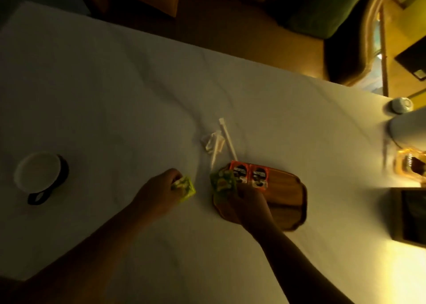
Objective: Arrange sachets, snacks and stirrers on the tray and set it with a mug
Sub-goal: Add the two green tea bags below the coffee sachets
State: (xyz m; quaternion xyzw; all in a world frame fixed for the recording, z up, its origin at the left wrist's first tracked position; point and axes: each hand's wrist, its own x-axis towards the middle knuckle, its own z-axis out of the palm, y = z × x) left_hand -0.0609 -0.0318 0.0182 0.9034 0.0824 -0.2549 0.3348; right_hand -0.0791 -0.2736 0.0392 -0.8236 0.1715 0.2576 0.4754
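A wooden tray [288,202] lies on the white tablecloth, with two orange snack packets [250,177] side by side at its far left end. My right hand [246,208] rests over the tray's left part and grips a green sachet [222,182] at the tray's left corner. My left hand [159,193] holds a second green sachet [185,187] on the cloth, left of the tray. Two wrapped white stirrers [227,138] and some pale sachets [211,141] lie beyond the tray. A white mug with a black handle [40,175] stands far left.
A white cup [401,105] sits at the table's far right edge. At the right are a pale rounded object [408,128], an amber glass item [410,167] and a dark box [410,216]. Chairs stand beyond the table's far edge.
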